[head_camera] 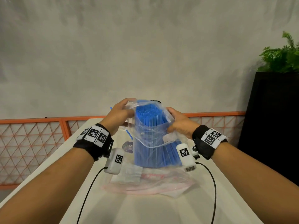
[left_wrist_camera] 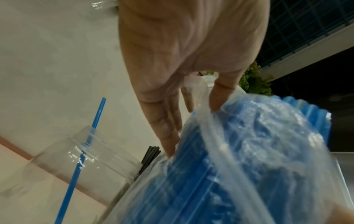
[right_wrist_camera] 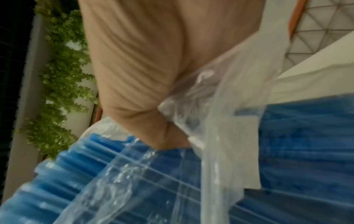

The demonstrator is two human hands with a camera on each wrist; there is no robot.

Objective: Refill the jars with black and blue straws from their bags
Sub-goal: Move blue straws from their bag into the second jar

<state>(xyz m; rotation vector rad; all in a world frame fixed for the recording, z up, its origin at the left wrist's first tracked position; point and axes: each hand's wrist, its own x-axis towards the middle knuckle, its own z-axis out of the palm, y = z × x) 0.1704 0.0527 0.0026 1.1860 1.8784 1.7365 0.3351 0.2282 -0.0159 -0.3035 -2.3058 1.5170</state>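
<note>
A clear plastic bag (head_camera: 150, 136) packed with blue straws (head_camera: 148, 115) stands upright over the white table (head_camera: 161, 207). My left hand (head_camera: 119, 115) pinches the bag's left rim, thumb and fingers on the plastic (left_wrist_camera: 203, 97). My right hand (head_camera: 178, 122) grips the bag's right rim, bunching the plastic (right_wrist_camera: 184, 106). The bag mouth is pulled wide, with straw ends showing. A clear jar (left_wrist_camera: 76, 163) with one blue straw (left_wrist_camera: 84, 151) stands to the left behind the bag. Black straws (left_wrist_camera: 150, 156) show just beyond it; their jar is hidden.
An emptied clear bag with red print (head_camera: 150, 181) lies flat on the table in front of the straw bag. An orange mesh railing (head_camera: 32, 138) runs behind the table. A black planter (head_camera: 271, 126) with green ferns (head_camera: 281, 57) stands at the right.
</note>
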